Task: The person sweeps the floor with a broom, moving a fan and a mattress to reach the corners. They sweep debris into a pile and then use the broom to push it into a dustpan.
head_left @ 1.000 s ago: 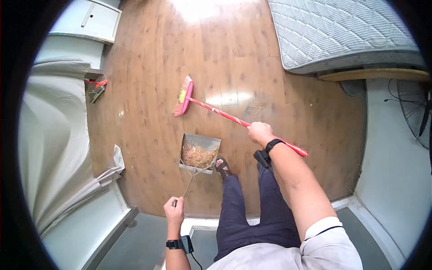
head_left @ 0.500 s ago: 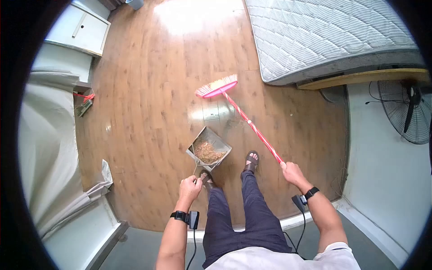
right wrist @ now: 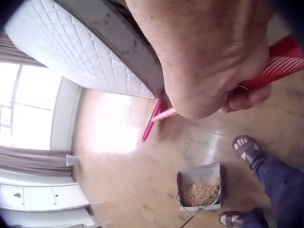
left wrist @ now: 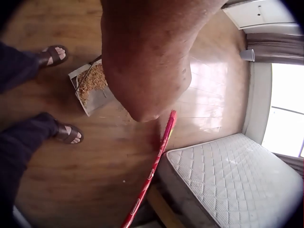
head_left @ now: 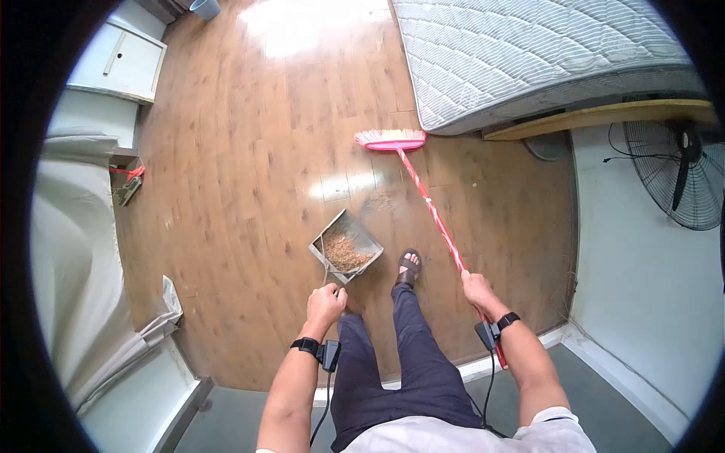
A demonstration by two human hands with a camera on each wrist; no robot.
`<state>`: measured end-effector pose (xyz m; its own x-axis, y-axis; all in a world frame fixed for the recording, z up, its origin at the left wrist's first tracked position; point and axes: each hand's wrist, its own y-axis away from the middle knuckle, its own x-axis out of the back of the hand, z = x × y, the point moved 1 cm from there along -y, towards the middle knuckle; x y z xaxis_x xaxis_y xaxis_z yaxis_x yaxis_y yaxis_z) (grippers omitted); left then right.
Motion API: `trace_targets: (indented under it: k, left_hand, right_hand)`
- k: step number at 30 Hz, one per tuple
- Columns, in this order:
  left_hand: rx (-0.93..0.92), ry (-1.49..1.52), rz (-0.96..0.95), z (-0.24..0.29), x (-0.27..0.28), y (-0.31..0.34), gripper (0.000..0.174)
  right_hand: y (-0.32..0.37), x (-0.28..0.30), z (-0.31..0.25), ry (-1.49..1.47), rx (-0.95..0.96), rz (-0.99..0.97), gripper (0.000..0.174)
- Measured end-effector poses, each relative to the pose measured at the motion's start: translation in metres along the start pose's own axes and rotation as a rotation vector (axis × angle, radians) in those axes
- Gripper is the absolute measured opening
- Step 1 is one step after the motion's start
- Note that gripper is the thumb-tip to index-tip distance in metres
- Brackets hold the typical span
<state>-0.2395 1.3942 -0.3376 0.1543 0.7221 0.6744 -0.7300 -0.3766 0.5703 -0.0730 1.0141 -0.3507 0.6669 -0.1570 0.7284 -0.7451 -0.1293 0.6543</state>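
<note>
A wooden floor (head_left: 249,189) fills most of the head view, with a bare mattress (head_left: 529,53) at the upper right and a standing fan (head_left: 680,177) against the right wall. A person stands at the bottom, one sandalled foot (head_left: 408,266) forward.

A red broom (head_left: 434,215) slants from the right hand (head_left: 477,288) up to its pink head, which rests on the floor just beside the mattress corner. The right wrist view shows the fingers (right wrist: 247,95) curled tight round the red handle.

A metal dustpan (head_left: 361,230) sits on the floor just left of the foot, already holding a heap of brown sweepings (head_left: 343,253). The left hand (head_left: 326,302) is closed in a fist round the top of the pan's thin upright handle.

A small scatter of dust (head_left: 380,201) lies on the floor between the broom head and the pan's mouth.

This looks like the gathering step of sweeping. The next move probably calls for drawing the broom head back through the scatter toward the pan's open edge while the left hand keeps the pan flat and steady.
</note>
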Motion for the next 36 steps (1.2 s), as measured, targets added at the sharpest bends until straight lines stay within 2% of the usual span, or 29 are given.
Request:
trace_targets:
  k: [1,2,4,5,7,8,10,15,18,20,22,23,25,26,28,29,31,34,35,36]
  left_hand:
    - [-0.004,0.000,-0.006,0.002,-0.001,0.000,0.033]
    - [-0.016,0.000,0.001,0.005,-0.001,0.001,0.033]
    - [-0.032,-0.008,0.003,0.008,0.002,0.001,0.034]
    - [-0.024,-0.035,-0.020,0.013,0.000,-0.002,0.034]
    - [-0.020,-0.068,-0.047,0.018,0.000,-0.003,0.034]
    - [-0.025,-0.062,-0.053,0.020,0.002,-0.002,0.034]
    - [-0.045,-0.053,-0.059,0.005,0.009,0.009,0.034]
    - [-0.046,-0.038,-0.077,0.023,0.001,0.003,0.033]
    - [-0.042,0.003,-0.057,0.018,0.001,0.009,0.033]
    - [-0.051,-0.033,-0.065,0.015,-0.003,0.010,0.033]
    - [-0.061,-0.062,-0.062,0.021,-0.008,0.005,0.032]
    - [-0.053,-0.051,-0.080,0.023,-0.010,0.003,0.032]
    - [-0.053,-0.035,-0.099,0.019,-0.010,0.006,0.032]
    - [-0.056,-0.026,-0.085,0.019,-0.011,0.006,0.032]
    - [-0.053,-0.015,-0.067,0.018,-0.012,0.008,0.032]
    - [-0.041,-0.018,-0.066,0.018,-0.011,0.008,0.032]
    - [-0.045,-0.016,-0.066,0.015,-0.008,0.012,0.031]
    - [0.001,-0.043,-0.122,0.015,-0.005,0.018,0.031]
    - [-0.001,-0.034,-0.111,0.016,-0.005,0.019,0.031]
    - [-0.004,-0.025,-0.100,0.017,-0.006,0.019,0.031]
  right_hand:
    - [0.011,0.014,-0.006,-0.027,-0.101,-0.102,0.063]
    - [0.011,0.019,-0.008,-0.031,-0.110,-0.104,0.063]
    - [0.003,0.025,-0.016,0.025,0.015,-0.098,0.063]
    - [-0.013,0.027,-0.016,0.017,0.009,-0.106,0.063]
    - [-0.039,0.027,-0.016,-0.089,-0.149,-0.165,0.062]
    - [-0.042,0.025,-0.012,-0.095,-0.158,-0.173,0.062]
    - [-0.026,0.012,-0.014,-0.122,-0.209,-0.110,0.062]
    - [-0.018,0.000,0.035,-0.238,-0.257,-0.102,0.062]
    - [0.002,-0.010,0.048,-0.290,-0.261,0.002,0.059]
    - [0.033,0.029,0.006,-0.550,-0.411,-0.147,0.056]
    - [0.045,0.022,0.011,-0.583,-0.472,-0.220,0.054]
    - [0.054,0.017,0.018,-0.613,-0.440,-0.252,0.054]
    - [0.082,0.011,0.027,-0.389,-0.312,-0.169,0.055]
    - [0.097,0.009,0.037,-0.387,-0.312,-0.169,0.055]
    - [0.120,0.013,0.045,-0.230,-0.196,-0.036,0.057]
    - [0.122,0.017,0.044,-0.230,-0.191,-0.039,0.057]
    - [0.133,0.025,0.038,-0.060,-0.280,0.074,0.059]
    - [0.074,0.030,0.057,-0.028,-0.349,0.114,0.058]
    - [0.031,0.007,0.096,0.018,-0.241,0.095,0.059]
    - [0.021,0.036,0.069,-0.138,-0.381,0.055,0.061]
